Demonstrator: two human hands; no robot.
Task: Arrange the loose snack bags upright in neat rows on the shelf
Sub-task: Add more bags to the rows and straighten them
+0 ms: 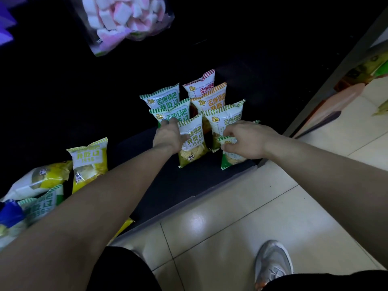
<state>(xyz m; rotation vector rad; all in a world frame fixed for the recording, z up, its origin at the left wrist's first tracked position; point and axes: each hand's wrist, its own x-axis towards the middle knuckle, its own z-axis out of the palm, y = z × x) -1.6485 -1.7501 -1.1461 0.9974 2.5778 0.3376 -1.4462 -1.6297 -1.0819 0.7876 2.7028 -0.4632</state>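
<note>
Left hand (168,136) fingers curl round the upright front-left snack bag (192,143); right hand (246,139) fingers pinch the top of the front-right green bag (231,157) on the shelf (189,181).

two rows of white, stripe-edged snack bags (165,97) stand upright on the dark shelf (189,181) toward 12 o'clock. the front olive bag (192,152) and front green bag (231,159) are gripped near their tops. loose bags (89,162) lie tumbled at 8 o'clock.
</note>
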